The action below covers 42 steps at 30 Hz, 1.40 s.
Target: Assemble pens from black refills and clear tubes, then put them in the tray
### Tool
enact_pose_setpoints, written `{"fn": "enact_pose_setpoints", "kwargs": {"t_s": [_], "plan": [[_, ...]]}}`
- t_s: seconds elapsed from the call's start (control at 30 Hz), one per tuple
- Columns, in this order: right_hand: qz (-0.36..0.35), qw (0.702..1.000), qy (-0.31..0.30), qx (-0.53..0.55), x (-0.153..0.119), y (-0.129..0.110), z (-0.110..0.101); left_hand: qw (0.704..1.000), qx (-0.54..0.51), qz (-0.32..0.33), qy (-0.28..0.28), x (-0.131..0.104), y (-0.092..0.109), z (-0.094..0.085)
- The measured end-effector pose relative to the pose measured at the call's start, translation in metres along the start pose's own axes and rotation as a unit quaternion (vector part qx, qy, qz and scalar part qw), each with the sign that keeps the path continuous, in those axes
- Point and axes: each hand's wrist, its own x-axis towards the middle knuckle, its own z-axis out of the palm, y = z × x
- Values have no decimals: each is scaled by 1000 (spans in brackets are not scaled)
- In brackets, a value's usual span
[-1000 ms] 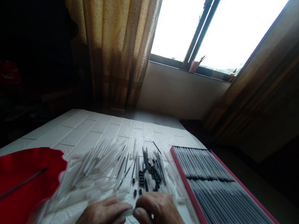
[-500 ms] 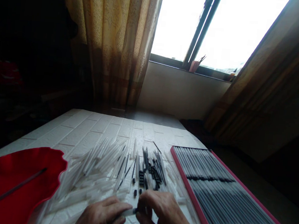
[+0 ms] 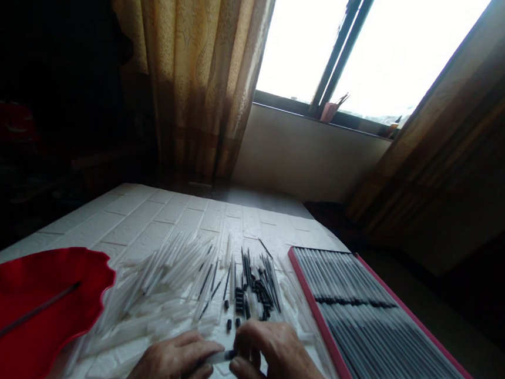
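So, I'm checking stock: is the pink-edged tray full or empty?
Filled, as far as visible: slim grey rods lie packed side by side in the pink-edged tray. Its near end is out of view.

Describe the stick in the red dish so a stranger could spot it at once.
Start at the white brick-patterned tabletop. At its near left sits a red dish with a wavy rim. The long dark-tipped stick slants across it alone, unlike the heaped pale tubes.

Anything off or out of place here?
Nothing visibly spilled or broken. Minor oddity: one thin black rod lies askew beyond the loose small black cylindrical caps, slanting away from nearby pieces, while the rectangular pink-edged tray holds its slim rods neatly side by side.
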Motion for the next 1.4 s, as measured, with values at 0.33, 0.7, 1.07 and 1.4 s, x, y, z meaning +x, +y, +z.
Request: {"fn": "enact_pose_setpoints", "kwargs": {"t_s": [0.33, 0.7, 1.07, 1.4], "plan": [[-14, 999, 13, 39, 0, 3, 4, 1000, 3, -6, 0, -1, 0, 0], [3, 999, 4, -44, 1, -1, 10, 1000, 10, 5, 7, 0, 0, -1], [20, 999, -13, 46, 1, -1, 1, 1000, -1, -14, -15, -2, -2, 1], [0, 999, 12, 49, 0, 0, 4, 1000, 7, 6, -8, -1, -2, 0]]}}
